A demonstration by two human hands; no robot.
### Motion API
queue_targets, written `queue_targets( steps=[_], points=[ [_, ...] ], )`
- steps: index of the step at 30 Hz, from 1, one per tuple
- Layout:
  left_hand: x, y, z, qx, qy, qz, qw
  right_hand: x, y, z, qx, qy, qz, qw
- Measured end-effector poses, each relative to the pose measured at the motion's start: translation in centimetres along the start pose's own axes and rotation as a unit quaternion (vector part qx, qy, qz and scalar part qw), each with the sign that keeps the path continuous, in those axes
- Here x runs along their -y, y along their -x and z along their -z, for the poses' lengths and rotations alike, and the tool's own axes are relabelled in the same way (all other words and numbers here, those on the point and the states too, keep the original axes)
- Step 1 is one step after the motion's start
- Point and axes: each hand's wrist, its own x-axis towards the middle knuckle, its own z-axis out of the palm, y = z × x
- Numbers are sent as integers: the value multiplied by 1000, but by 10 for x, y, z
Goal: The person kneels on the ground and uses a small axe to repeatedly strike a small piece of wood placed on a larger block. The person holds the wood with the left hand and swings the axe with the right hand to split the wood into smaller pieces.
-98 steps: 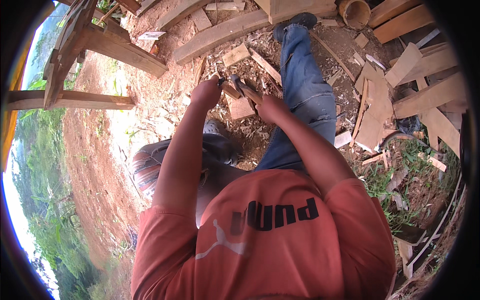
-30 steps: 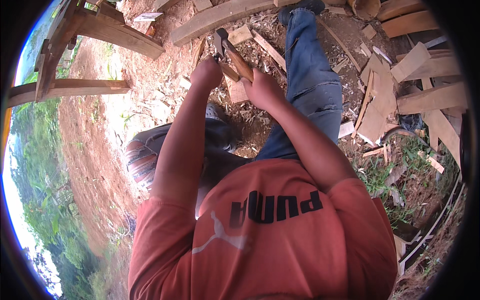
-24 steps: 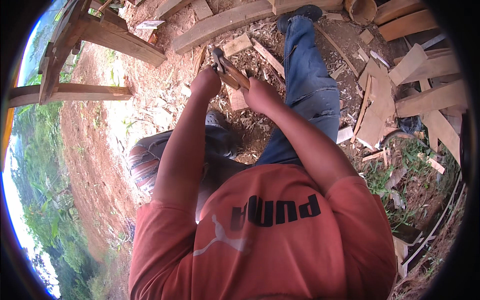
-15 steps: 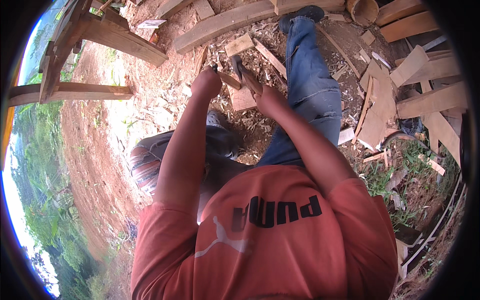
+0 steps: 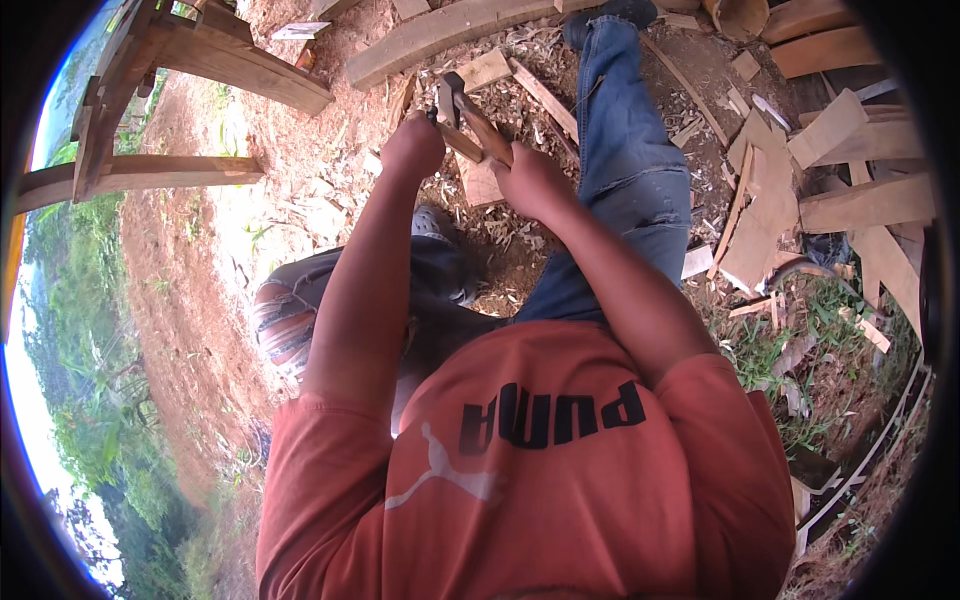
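Gripping a wooden-handled hammer near the frame's upper middle, the right hand wraps its fingers around the handle; the left hand is fisted beside it, above a wood block on the chip-strewn ground.

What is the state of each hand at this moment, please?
Left hand: closed on a piece of wood.
Right hand: closed on the wooden handle of a hammer.
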Motion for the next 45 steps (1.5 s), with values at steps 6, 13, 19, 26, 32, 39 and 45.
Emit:
queue_targets(
  steps=[6, 13, 19, 26, 32, 39, 45],
  points=[
    [4, -1, -10, -23, -1, -23, 999, 4, 4, -1, 8, -15, -36, 999],
    [4, 1, -4, -7, 1, -8, 1000, -36, 3, -3, 12, 15, -79, 997],
    [0, 8, 6, 4, -6, -7, 1000, 18, 9, 31, -40, -80, -19, 996],
    [4, 8, 4, 3, -23, -14, 1000, -3, 6, -9, 18, -19, -35, 999],
    [6, 6, -2, -4, -3, -28, 1000, 23, 5, 16, -46, -93, -23, 994],
    [3, 8, 0, -6, -12, -18, 1000, 5, -3, 6, 40, 1, -29, 999],
    [4, 4, -3, -15, -8, -28, 999, 20, 4, 18, -27, -43, -15, 999]
  ],
)
